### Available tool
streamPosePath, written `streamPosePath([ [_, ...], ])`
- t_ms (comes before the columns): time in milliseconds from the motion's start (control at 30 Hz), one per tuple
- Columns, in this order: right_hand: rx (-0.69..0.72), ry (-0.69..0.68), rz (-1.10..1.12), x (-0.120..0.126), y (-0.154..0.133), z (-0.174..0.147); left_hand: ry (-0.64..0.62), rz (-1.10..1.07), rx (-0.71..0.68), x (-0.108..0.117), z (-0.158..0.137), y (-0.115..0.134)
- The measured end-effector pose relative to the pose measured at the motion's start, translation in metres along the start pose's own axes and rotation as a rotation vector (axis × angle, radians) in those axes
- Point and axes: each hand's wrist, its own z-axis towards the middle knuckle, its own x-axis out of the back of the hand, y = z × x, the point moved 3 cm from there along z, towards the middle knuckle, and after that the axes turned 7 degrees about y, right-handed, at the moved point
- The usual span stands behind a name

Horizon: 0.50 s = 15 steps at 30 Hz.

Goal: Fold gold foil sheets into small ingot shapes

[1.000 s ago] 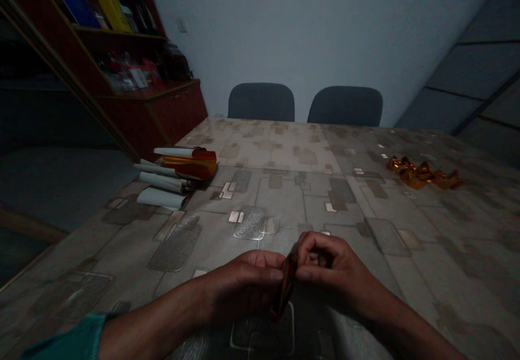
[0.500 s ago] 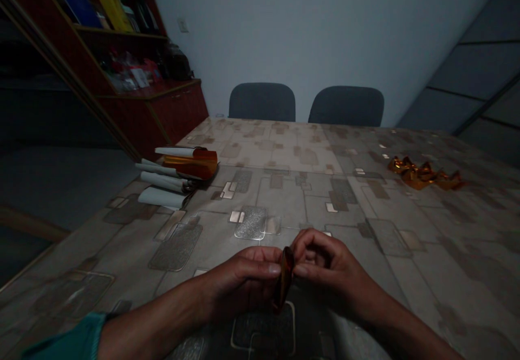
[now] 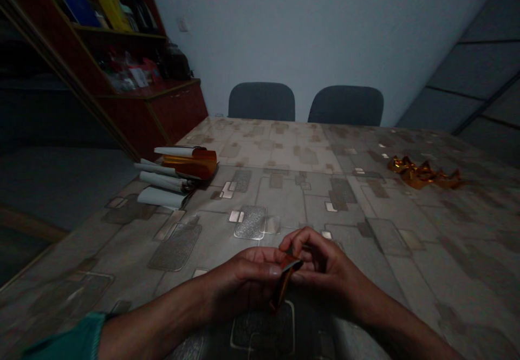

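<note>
A small folded piece of orange-gold foil paper [image 3: 281, 290] is held between my two hands above the near part of the table. My left hand [image 3: 247, 276] pinches it from the left, the thumb lying on its side. From the right, the fingers of my right hand [image 3: 320, 262] are closed on its upper end, where a pale edge shows. Part of the paper is hidden behind my fingers. Several folded gold paper ingots [image 3: 420, 176] sit grouped at the table's right. Curled foil sheets [image 3: 190, 165] with pale backs lie in a stack at the left.
The table [image 3: 280, 149] has a patterned cover. Two grey chairs [image 3: 262, 102] [image 3: 346, 105] stand at its far side, against a pale wall. A reddish cabinet [image 3: 179, 108] with loaded shelves rises at the back left.
My right fingers have shifted over the top of the foil paper, and its upper end now spreads to the right with a pale edge showing. My left hand keeps its hold.
</note>
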Motion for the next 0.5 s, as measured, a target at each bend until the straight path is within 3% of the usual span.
streamPosePath([
  [167,-0.07,-0.036,0.088,-0.002,0.005,0.0,-0.027,0.007,-0.045,-0.003,-0.001,0.005],
  [333,-0.033,0.007,-0.031,0.0,-0.007,-0.002,0.032,0.003,-0.039,0.0,-0.001,0.003],
  [500,-0.011,0.035,-0.006,0.0,-0.008,-0.002,0.047,0.01,-0.065,0.002,0.0,0.003],
])
